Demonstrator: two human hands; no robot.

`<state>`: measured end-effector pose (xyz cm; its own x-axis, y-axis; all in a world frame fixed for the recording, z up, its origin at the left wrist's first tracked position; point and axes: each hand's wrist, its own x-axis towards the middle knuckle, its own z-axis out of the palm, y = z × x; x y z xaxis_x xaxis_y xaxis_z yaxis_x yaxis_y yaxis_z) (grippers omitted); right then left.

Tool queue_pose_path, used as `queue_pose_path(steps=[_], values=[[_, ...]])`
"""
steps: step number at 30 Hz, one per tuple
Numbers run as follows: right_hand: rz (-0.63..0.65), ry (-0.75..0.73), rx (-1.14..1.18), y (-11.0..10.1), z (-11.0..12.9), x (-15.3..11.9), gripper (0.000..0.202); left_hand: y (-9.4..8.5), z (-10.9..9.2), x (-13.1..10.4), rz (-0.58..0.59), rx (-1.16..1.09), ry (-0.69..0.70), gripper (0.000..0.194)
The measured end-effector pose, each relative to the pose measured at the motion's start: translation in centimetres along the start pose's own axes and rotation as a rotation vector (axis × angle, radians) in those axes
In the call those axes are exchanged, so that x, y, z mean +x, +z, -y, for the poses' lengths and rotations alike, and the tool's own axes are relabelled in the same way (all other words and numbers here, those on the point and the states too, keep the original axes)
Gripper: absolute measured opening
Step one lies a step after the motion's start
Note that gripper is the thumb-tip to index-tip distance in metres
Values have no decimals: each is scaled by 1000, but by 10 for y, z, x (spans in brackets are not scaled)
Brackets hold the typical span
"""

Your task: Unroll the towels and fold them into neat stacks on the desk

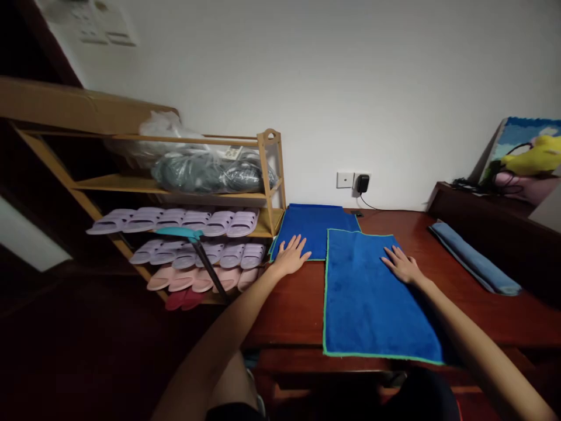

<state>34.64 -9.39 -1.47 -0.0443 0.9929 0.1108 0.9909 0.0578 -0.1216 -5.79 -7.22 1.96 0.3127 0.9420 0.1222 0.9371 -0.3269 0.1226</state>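
Note:
A blue towel point(372, 298) with green edging lies spread flat on the reddish-brown wooden table point(293, 310), its near edge at the table's front. My right hand point(404, 266) rests on its upper right part, fingers spread. Behind it and to the left lies a stack of blue cloths point(318, 225), partly overlapped by the spread towel. My left hand point(290, 257) lies with spread fingers on the near left corner of that stack. Neither hand grips anything. Farther right, a rolled or folded lighter blue towel point(475, 257) sits on the table.
Left of the table stands a wooden rack point(272, 175) with rows of purple slippers point(210, 222), pink ones below and plastic-wrapped bundles above. A turquoise-topped handle point(179, 233) leans before it. A black charger point(362, 183) is plugged into the wall. A yellow plush toy point(532, 156) sits at right.

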Motion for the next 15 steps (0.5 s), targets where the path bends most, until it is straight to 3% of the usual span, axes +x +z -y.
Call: queue_pose_path(steps=[4, 6, 10, 13, 15], values=[[-174, -70, -22, -14, 21, 1, 54, -2, -10, -4, -1, 13, 82, 52], [-218, -99, 9, -33, 47, 5, 48, -6, -24, -9, -3, -4, 139, 51], [-31, -105, 96, -56, 134, 30, 46, -5, -50, -16, 39, -9, 216, 54], [46, -77, 118, -48, 193, 52, 53, 0, -56, -16, 9, 16, 194, 52], [92, -70, 140, -37, 216, 63, 52, 2, -53, -16, -45, 22, 164, 50]])
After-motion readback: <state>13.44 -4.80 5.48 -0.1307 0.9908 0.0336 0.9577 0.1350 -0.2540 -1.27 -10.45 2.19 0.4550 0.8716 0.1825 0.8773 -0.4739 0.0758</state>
